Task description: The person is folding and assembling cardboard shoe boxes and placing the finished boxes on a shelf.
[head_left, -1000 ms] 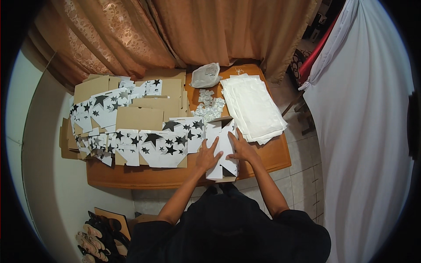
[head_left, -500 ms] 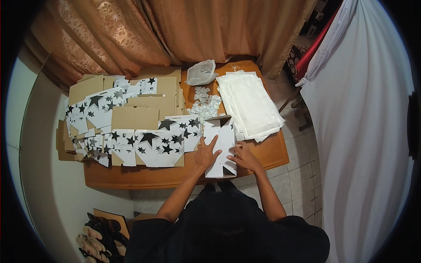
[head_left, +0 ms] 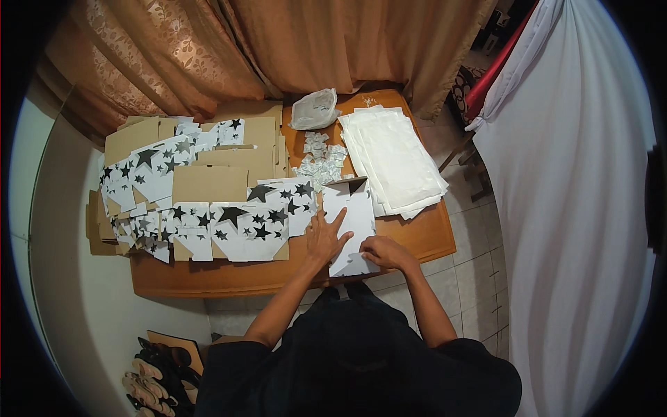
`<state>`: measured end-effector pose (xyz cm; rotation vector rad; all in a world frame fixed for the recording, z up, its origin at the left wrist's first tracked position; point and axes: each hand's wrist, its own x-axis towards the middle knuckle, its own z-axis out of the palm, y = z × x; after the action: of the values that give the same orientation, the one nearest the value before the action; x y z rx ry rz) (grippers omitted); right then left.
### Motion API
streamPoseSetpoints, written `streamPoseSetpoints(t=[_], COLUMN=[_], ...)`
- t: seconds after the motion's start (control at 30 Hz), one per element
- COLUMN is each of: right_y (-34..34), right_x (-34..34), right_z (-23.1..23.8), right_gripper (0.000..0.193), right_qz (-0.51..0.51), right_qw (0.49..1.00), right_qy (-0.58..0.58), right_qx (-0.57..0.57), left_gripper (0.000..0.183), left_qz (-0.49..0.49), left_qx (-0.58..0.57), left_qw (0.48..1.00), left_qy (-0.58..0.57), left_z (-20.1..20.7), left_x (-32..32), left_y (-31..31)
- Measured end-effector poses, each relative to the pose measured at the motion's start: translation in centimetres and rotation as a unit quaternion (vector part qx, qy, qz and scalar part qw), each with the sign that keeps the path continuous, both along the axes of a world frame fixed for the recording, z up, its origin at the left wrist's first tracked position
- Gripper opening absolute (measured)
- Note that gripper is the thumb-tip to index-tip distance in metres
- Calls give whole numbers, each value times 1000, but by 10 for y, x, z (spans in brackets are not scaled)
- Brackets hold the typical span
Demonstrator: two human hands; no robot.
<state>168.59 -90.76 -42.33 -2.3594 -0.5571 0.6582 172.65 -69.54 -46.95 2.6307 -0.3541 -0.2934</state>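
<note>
A partly folded cardboard box (head_left: 356, 212), white with some black star print, lies at the table's front edge. Its far end stands up, with a brown inner face and a dark gap below. My left hand (head_left: 326, 236) rests on the box's left side, fingers spread. At the near right part of the box my right hand (head_left: 384, 253) has its fingers curled in on the near flap; the fingertips are partly hidden. To the left lie flat cardboard box blanks (head_left: 249, 233) with black stars on white, some brown side up.
Several small clear-white sachets (head_left: 321, 167) lie beyond the box, near a translucent plastic bag (head_left: 314, 110). A stack of white paper sheets (head_left: 396, 160) covers the right of the wooden table (head_left: 208, 278). Shoes (head_left: 153, 375) stand on the floor at the lower left.
The near end of the box has been folded over, covering the dark gap there. My right hand has curled its fingers, while my left hand stays spread on the box.
</note>
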Motion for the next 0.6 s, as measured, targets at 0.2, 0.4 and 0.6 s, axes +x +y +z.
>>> streamPoseSetpoints(t=[0.2,0.4,0.6], right_y=[-8,-6,0], right_x=[-3,-12,-22], right_z=[-20,-26,-29], right_gripper=[18,19,23], right_qz=[-75,-100,-158], right_qw=[997,993,982], right_qy=[-26,-59,-101], right_qx=[-15,-16,-30], left_gripper=[55,34,21], left_qz=[-170,-295,-286], left_qx=[-40,-87,-105], left_qw=[977,947,950], left_qy=[-122,-93,-67], left_z=[-11,-32,-24], left_x=[7,3,5], left_y=[15,17,12])
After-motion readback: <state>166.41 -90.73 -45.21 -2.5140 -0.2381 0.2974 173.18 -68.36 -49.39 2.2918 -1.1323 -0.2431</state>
